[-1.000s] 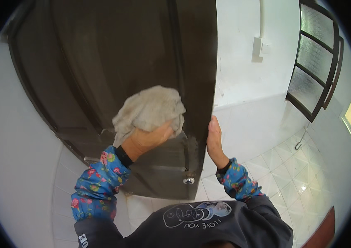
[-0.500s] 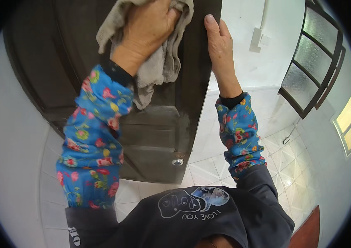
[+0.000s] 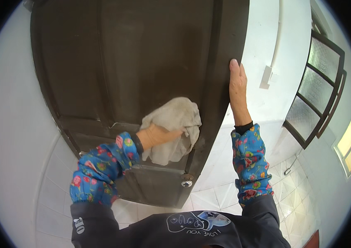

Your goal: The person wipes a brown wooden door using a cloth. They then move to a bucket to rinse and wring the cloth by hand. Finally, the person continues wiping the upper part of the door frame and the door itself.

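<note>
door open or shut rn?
Open. The dark door shows its free edge, gripped by the right hand, with white wall and tiled floor visible past it.

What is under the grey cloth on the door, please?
The cloth lies against the dark door, pressed by the left hand. Its fingers are partly covered by the folds, and the door surface beneath is hidden. The right hand holds the door's edge.
</note>
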Action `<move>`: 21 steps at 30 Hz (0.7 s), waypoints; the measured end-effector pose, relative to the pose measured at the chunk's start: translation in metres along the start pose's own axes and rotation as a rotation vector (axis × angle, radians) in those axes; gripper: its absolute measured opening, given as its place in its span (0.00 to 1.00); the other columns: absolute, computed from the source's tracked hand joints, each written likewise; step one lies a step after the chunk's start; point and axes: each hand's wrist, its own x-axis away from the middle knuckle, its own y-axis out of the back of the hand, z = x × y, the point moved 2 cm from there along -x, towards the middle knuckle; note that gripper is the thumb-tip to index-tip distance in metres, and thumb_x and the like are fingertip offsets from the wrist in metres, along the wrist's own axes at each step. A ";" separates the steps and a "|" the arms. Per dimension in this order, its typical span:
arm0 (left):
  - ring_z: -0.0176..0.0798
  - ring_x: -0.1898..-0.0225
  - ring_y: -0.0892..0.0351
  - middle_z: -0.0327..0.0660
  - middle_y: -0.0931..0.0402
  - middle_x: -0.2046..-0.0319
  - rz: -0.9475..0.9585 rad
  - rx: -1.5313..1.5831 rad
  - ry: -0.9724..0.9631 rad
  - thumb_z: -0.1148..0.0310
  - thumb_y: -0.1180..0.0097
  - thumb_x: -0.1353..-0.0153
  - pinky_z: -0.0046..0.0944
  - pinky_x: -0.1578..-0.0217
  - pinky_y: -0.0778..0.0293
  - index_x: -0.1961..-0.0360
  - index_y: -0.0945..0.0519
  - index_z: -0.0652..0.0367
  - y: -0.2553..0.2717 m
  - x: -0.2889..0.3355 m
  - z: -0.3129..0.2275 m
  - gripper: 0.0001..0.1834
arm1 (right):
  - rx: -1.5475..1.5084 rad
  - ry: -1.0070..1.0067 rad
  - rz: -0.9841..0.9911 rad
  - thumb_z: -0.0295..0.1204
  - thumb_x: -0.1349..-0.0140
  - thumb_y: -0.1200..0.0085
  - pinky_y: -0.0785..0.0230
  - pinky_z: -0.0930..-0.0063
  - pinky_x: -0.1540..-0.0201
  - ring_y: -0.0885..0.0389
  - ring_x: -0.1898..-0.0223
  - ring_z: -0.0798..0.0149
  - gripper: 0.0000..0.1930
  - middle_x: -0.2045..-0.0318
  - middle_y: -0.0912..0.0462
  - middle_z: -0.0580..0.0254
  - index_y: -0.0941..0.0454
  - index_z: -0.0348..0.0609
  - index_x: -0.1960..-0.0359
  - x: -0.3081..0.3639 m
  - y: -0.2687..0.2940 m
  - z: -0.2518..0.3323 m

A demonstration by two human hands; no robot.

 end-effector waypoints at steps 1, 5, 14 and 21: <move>0.53 0.46 0.29 0.48 0.27 0.50 0.016 -0.035 -0.042 0.63 0.46 0.45 0.48 0.44 0.34 0.52 0.22 0.54 0.008 -0.004 0.013 0.18 | 0.011 -0.012 -0.004 0.50 0.34 0.54 0.39 0.79 0.59 0.35 0.64 0.72 0.24 0.70 0.29 0.67 0.28 0.37 0.64 0.002 -0.002 0.001; 0.51 0.49 0.26 0.46 0.27 0.49 -0.010 -0.499 -0.021 0.63 0.52 0.40 0.47 0.48 0.28 0.61 0.21 0.55 0.088 -0.053 0.039 0.12 | -0.005 -0.057 0.017 0.52 0.34 0.55 0.39 0.77 0.55 0.33 0.63 0.70 0.26 0.67 0.27 0.66 0.28 0.36 0.62 -0.001 -0.002 0.001; 0.56 0.57 0.25 0.56 0.24 0.60 -0.777 -0.613 -0.186 0.64 0.52 0.38 0.45 0.57 0.28 0.55 0.26 0.67 0.283 -0.160 0.062 0.17 | 0.041 -0.055 0.027 0.52 0.33 0.57 0.39 0.78 0.56 0.33 0.62 0.72 0.24 0.67 0.28 0.68 0.27 0.40 0.63 -0.006 0.000 -0.010; 0.60 0.53 0.26 0.58 0.25 0.54 -0.802 -0.409 0.205 0.60 0.51 0.41 0.50 0.52 0.30 0.39 0.35 0.61 0.198 -0.084 0.075 0.30 | 0.008 -0.056 -0.016 0.52 0.33 0.57 0.39 0.78 0.54 0.33 0.62 0.72 0.24 0.67 0.28 0.68 0.28 0.39 0.63 -0.005 0.001 -0.008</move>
